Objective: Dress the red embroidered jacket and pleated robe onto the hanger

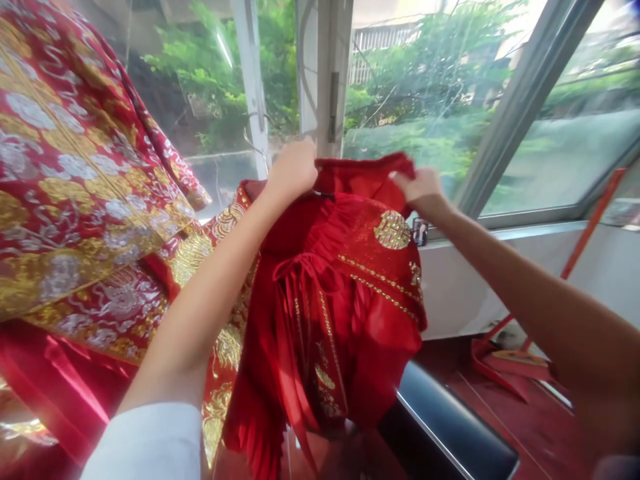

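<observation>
A red garment (370,360) with gold beading, a round gold emblem and thin tied ribbons hangs spread out before me. My left hand (295,167) is closed on its upper edge at the left. At the upper right, my right hand (420,190) pinches the same edge between thumb and fingers. Between my hands the edge is stretched and folded over, with the red inside showing. A thin metal hanger hook (257,148) rises just left of my left hand; which garment it carries is hidden.
At the left hangs a red robe (75,173) embroidered in gold and silver. Behind are framed windows (425,100) above a white wall (450,293). A black padded bench (455,420) stands below right. A red dustpan (495,367) with a long handle is on the floor.
</observation>
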{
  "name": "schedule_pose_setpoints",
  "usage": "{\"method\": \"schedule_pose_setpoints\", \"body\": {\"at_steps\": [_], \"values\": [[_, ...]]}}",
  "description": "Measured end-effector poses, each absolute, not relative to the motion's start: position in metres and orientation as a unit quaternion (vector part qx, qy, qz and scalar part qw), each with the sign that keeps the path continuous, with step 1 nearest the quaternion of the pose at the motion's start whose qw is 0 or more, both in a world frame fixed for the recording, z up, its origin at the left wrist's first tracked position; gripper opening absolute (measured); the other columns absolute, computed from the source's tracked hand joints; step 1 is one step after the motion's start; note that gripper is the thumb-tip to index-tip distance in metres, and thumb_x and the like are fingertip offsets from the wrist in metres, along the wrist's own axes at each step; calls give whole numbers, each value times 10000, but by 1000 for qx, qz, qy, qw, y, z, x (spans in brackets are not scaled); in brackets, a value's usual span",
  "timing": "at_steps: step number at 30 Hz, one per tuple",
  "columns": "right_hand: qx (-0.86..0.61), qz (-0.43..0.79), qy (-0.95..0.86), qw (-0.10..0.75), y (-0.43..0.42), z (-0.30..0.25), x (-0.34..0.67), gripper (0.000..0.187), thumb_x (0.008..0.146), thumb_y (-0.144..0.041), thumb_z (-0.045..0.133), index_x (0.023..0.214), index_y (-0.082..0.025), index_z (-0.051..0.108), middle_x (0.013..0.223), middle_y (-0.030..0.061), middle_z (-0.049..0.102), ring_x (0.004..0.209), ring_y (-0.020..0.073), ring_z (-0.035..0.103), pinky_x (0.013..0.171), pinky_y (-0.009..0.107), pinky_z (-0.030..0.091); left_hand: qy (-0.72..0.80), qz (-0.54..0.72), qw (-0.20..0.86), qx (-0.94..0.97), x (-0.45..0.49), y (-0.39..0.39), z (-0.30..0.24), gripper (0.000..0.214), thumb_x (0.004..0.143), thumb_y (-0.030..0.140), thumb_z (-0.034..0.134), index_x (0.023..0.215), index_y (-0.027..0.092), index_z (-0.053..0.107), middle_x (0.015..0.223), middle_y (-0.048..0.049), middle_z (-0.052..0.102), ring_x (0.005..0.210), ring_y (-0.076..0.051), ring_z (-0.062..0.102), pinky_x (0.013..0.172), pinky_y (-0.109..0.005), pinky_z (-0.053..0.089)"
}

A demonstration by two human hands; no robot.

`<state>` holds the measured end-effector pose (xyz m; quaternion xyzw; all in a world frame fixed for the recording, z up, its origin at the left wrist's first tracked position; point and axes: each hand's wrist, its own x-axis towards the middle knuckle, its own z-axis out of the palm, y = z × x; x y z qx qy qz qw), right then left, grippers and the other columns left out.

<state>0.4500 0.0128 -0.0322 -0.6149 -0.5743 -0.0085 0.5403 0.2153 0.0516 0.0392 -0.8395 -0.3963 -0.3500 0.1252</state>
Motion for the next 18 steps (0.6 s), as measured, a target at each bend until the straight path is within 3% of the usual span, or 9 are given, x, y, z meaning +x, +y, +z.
{"method": "schedule_pose_setpoints", "body": {"at_steps": [2, 4, 7, 12, 18], "values": [[-670, -156, -510, 517, 1, -18, 471, 83, 840, -227, 535, 789, -163, 531, 761, 75, 549, 719, 153, 405, 662, 308, 257, -398, -332, 108, -848, 216, 48, 43, 228, 753, 143, 535, 938, 144, 669, 853, -114, 668, 880, -268, 620, 762, -352, 450], [-715, -263, -493, 420, -9, -11, 487, 109, 816, -245, 568, 884, -160, 566, 817, 100, 584, 718, 160, 416, 667, 316, 247, -387, -331, 112, -853, 218, 41, 45, 235, 785, 153, 532, 976, 157, 668, 913, -107, 669, 939, -272, 610, 805, -363, 441], [-734, -234, -573, 279, -18, -18, 502, 138, 783, -258, 619, 882, -162, 610, 774, 91, 611, 649, 138, 406, 635, 292, 269, -295, -356, 194, -865, 228, 21, 37, 334, 851, 149, 461, 1138, 179, 629, 1131, -103, 639, 1065, -260, 556, 920, -396, 407], [-680, -265, -599, 329, -24, -18, 522, 206, 726, -107, 631, 919, -76, 698, 763, 95, 657, 660, 98, 452, 665, 232, 341, -183, -290, 262, -902, 261, -14, -22, 405, 953, 306, 356, 1307, 206, 526, 1280, -106, 579, 1166, -271, 502, 1013, -448, 357], [-662, -312, -600, 323, -40, 43, 522, 314, 747, -118, 562, 1003, -23, 717, 860, 121, 688, 808, 127, 570, 710, 246, 368, -243, -320, 299, -866, 273, 0, -70, 539, 925, 151, 291, 1449, 244, 381, 1488, -80, 431, 1389, -258, 339, 1063, -473, 347]]}}
